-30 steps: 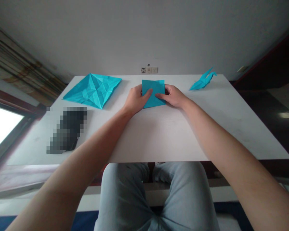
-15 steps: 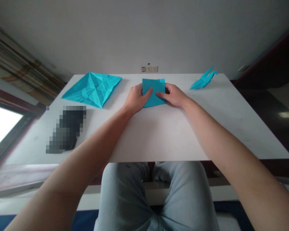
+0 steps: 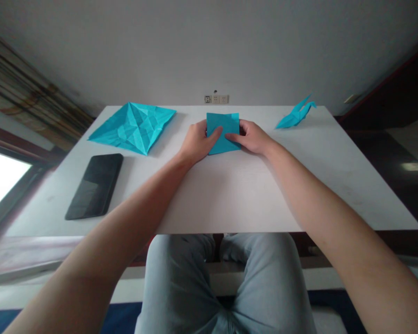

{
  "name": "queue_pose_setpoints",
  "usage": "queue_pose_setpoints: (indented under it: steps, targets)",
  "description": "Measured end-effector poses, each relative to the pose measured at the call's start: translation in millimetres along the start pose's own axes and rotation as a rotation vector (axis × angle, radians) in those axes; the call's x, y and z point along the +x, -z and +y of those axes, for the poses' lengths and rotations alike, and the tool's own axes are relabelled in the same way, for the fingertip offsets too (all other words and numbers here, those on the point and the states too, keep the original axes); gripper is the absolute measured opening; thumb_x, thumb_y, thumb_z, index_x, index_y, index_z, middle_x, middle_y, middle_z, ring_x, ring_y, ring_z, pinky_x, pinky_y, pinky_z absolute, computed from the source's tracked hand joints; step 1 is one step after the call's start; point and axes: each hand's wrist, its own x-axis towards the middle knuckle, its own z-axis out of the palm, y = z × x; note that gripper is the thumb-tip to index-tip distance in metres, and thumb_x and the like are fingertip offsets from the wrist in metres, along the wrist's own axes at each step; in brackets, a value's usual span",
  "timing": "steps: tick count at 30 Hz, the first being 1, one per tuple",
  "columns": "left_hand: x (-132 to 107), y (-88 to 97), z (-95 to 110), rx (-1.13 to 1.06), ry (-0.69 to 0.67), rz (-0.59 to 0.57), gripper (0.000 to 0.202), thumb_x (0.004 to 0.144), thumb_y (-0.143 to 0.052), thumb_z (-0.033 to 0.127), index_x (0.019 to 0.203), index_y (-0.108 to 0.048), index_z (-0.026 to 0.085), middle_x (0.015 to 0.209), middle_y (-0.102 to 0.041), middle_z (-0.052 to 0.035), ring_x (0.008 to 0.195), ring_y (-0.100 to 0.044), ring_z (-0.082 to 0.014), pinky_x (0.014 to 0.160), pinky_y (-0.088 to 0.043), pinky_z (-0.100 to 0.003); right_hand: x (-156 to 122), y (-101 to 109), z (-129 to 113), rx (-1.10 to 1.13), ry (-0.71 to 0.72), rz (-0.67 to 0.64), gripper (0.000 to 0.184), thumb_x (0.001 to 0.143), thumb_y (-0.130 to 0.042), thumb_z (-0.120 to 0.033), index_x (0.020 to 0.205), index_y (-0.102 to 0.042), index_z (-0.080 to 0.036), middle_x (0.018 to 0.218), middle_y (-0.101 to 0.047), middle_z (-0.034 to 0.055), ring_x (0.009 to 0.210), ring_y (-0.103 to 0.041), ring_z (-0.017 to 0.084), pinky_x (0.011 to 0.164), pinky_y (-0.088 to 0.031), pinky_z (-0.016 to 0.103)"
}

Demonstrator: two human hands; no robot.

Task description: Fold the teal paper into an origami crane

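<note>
A small blue square of folded paper (image 3: pixel 225 123) is held up between both hands near the middle of the table. My left hand (image 3: pixel 200 141) grips its left side, thumb across the front face. On the other side my right hand (image 3: pixel 253 137) pinches the paper, its thumb also on the front. The remaining fingers of both hands are mostly hidden behind the sheet. To the right of my hands stands a blue origami crane (image 3: pixel 295 116). A larger creased sheet of blue paper (image 3: pixel 134 127) lies spread out to the left.
On the white table (image 3: pixel 230 199), a black smartphone (image 3: pixel 95 185) lies at the left, beside my left forearm. Behind the table's far edge, wall sockets (image 3: pixel 216 99) are set in the grey wall. A curtain (image 3: pixel 24 93) hangs at the left.
</note>
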Motion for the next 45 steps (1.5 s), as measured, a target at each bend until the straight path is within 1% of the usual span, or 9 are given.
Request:
queue_pose_setpoints:
  steps: [4,10,14,19,26,33,37,40,45]
  targets:
    - [-0.2,-0.4,-1.4,0.022,-0.014,0.004,0.042,0.114,-0.081,0.047,0.081,-0.064,0.025,0.075,-0.071,-0.0029,0.074,-0.066,-0.0234,0.084,-0.064,-0.041,0.2,-0.5,0.0,-0.005,-0.004,0.007,0.058,0.091,-0.104,-0.073,0.121,-0.089,-0.025,0.124,-0.093,0.0101,0.113,-0.085,0.036,0.11,-0.074,0.061]
    - [-0.9,0.1,-0.6,-0.001,-0.012,-0.01,0.043,0.114,-0.082,0.048,0.082,-0.064,0.025,0.08,-0.076,-0.0045,0.08,-0.073,-0.0255,0.09,-0.066,-0.041,1.4,-1.8,1.4,0.016,0.0,-0.001,0.064,0.087,-0.104,-0.078,0.121,-0.088,-0.026,0.122,-0.093,0.0086,0.11,-0.084,0.035,0.107,-0.074,0.058]
    - [-1.3,0.5,2.2,0.006,0.008,-0.013,0.044,0.115,-0.082,0.048,0.082,-0.064,0.025,0.08,-0.076,-0.0047,0.082,-0.075,-0.0263,0.092,-0.066,-0.042,1.0,-1.4,-0.3,-0.022,0.01,0.009,0.063,0.089,-0.102,-0.078,0.121,-0.088,-0.026,0.122,-0.093,0.0091,0.112,-0.084,0.036,0.11,-0.073,0.06]
    - [-1.5,1.1,4.3,0.015,0.024,-0.021,0.041,0.115,-0.081,0.047,0.084,-0.066,0.025,0.083,-0.078,-0.0047,0.09,-0.079,-0.0282,0.097,-0.068,-0.042,-0.6,-0.6,-7.3,-0.064,0.014,0.02,0.062,0.091,-0.101,-0.074,0.122,-0.089,-0.022,0.122,-0.093,0.0113,0.118,-0.083,0.038,0.117,-0.071,0.064]
    - [-1.0,0.1,1.3,0.018,0.009,-0.017,0.044,0.115,-0.081,0.05,0.082,-0.065,0.025,0.081,-0.077,-0.0049,0.084,-0.075,-0.0274,0.092,-0.068,-0.043,-1.5,-2.1,-12.9,-0.026,0.005,0.033,0.055,0.089,-0.104,-0.07,0.116,-0.088,-0.025,0.118,-0.092,0.0093,0.123,-0.083,0.04,0.12,-0.07,0.064]
    - [-0.9,-0.4,-0.2,0.008,0.006,-0.008,0.043,0.114,-0.082,0.049,0.082,-0.066,0.025,0.078,-0.074,-0.0052,0.09,-0.078,-0.0293,0.092,-0.069,-0.043,-0.5,-2.6,-9.0,-0.02,-0.001,0.034,0.058,0.088,-0.103,-0.075,0.115,-0.088,-0.026,0.12,-0.092,0.0097,0.12,-0.083,0.039,0.119,-0.07,0.064]
    - [-1.4,-0.8,-1.5,-0.034,0.009,0.004,0.045,0.112,-0.085,0.053,0.081,-0.064,0.027,0.077,-0.072,-0.0052,0.091,-0.079,-0.0305,0.093,-0.069,-0.044,0.0,-2.3,-6.2,-0.011,-0.016,0.034,0.058,0.087,-0.105,-0.076,0.114,-0.088,-0.027,0.116,-0.091,0.0083,0.123,-0.083,0.04,0.117,-0.071,0.062]
    - [-1.7,-0.8,-1.7,-0.053,0.008,0.002,0.045,0.111,-0.086,0.055,0.082,-0.064,0.027,0.079,-0.074,-0.0054,0.092,-0.08,-0.0311,0.092,-0.069,-0.044,0.1,-2.6,-4.7,-0.007,-0.014,0.035,0.055,0.088,-0.104,-0.074,0.113,-0.088,-0.027,0.118,-0.091,0.008,0.122,-0.083,0.039,0.116,-0.072,0.062]
    - [-1.7,0.0,0.0,-0.014,0.012,-0.001,0.044,0.113,-0.084,0.051,0.082,-0.064,0.026,0.08,-0.076,-0.0059,0.092,-0.081,-0.0311,0.092,-0.07,-0.044,-0.2,-3.2,-5.6,0.002,-0.025,0.032,0.051,0.09,-0.104,-0.067,0.115,-0.088,-0.026,0.118,-0.091,0.008,0.126,-0.083,0.04,0.117,-0.072,0.061]
